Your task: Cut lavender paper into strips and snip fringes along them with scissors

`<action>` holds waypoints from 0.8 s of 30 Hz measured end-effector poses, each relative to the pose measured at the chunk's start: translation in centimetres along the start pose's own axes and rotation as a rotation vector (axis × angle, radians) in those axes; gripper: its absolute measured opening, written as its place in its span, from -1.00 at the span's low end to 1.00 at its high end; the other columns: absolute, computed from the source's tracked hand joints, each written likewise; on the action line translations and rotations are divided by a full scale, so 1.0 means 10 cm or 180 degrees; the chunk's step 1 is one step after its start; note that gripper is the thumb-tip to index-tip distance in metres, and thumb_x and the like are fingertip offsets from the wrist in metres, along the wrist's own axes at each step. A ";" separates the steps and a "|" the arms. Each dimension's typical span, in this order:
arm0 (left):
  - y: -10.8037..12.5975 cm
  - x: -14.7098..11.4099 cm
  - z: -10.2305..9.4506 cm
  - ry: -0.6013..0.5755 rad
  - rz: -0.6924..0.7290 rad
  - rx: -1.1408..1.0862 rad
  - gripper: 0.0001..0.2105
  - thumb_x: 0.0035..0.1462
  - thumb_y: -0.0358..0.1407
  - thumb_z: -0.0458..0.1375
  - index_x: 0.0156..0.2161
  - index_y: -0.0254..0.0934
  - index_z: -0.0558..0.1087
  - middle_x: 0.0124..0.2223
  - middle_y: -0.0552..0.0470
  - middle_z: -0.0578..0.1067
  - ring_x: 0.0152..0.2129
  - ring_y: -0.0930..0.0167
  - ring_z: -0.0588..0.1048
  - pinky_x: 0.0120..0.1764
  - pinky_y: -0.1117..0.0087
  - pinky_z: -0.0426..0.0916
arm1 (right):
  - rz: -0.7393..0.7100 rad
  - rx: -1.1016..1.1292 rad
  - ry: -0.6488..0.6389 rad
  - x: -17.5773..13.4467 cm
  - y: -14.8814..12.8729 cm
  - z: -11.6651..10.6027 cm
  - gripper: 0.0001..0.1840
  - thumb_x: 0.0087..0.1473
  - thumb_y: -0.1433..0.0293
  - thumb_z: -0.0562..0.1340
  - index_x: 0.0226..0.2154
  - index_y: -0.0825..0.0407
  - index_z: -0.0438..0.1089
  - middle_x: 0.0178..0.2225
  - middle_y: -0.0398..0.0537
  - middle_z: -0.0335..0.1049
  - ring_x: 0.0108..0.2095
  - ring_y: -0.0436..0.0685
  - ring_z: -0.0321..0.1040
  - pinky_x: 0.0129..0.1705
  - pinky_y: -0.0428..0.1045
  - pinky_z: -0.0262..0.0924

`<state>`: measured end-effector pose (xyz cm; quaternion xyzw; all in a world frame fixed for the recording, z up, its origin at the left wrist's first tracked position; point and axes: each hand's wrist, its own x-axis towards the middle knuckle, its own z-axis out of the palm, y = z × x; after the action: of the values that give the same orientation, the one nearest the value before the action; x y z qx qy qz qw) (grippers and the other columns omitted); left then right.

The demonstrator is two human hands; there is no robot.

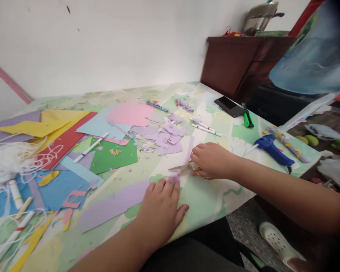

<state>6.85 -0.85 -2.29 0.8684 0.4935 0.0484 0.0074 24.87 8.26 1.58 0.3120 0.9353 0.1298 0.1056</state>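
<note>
My right hand [214, 160] is closed round the gold handles of a pair of scissors [180, 167]. Their blades point left and look slightly parted, just above the fingertips of my other hand. My left hand [162, 207] lies palm down with its fingers stretched out, on the right end of a lavender paper sheet [116, 202]. A narrow lavender strip [189, 146] lies on the tablecloth just beyond the scissors. Farther back is a heap of fringed lavender paper pieces [168, 134].
A blue glue gun [274, 149], a decorated stick [289, 145], a phone [229, 105] and a green cutter [248, 119] lie at right. White sticks [206, 130] lie near centre. Coloured sheets [113, 156] and tangled white string [14, 162] cover the left.
</note>
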 end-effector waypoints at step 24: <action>-0.07 0.02 -0.08 -0.0067 0.0294 -0.0084 -0.60 -0.01 -0.15 -0.16 -0.13 -0.35 0.27 -0.18 -0.11 0.35 -0.25 0.26 0.23 -0.26 0.23 0.14 | -0.0394 -0.0251 -0.0158 0.01 0.08 -0.06 -0.68 -0.07 0.19 -0.03 -0.50 0.08 0.25 -0.50 -0.02 0.26 -0.49 0.11 0.18 -0.59 -0.06 -0.17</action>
<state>6.28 -0.31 -1.51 0.8905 0.4521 0.0460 0.0219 25.07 8.87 2.43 0.2523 0.9440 0.1520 0.1488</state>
